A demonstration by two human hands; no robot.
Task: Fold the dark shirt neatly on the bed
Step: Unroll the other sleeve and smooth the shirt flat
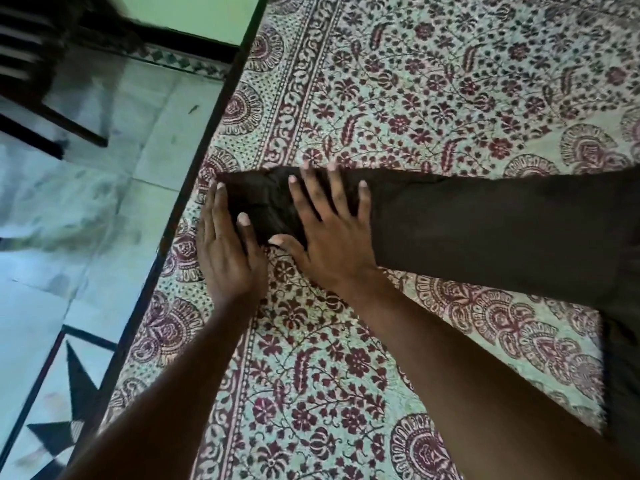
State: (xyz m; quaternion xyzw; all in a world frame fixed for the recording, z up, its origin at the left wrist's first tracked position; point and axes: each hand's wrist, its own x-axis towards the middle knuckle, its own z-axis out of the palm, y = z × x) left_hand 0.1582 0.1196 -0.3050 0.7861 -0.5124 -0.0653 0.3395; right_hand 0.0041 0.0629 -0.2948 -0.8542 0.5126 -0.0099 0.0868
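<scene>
Clearly the dark shirt [485, 223] is soft, light cloth that will crease and slide over itself easily; it lies stretched across the bed [450, 81], on a floral printed bedsheet [329, 358], with one bunched, narrow end close to the bed's dark edge [194, 188] and the rest running off toward the right of the view. The right hand [329, 233] lies flat on the cloth, fingers [304, 195] spread wide and straight, pressing it down. The left hand [225, 251] rests at the very end of the bunched part, its fingers straight and close together, thumb touching the fabric; neither hand pinches anything. For folding, I judge the best hold is at the seams or corners of this crumpled end, which looks as if it needs smoothing first, since limp cloth will sag if lifted by its middle. Beyond the bed's edge lie a tiled floor [104, 202] and a dark wooden chair [41, 81], well apart; nothing stands on the sheet in the way
</scene>
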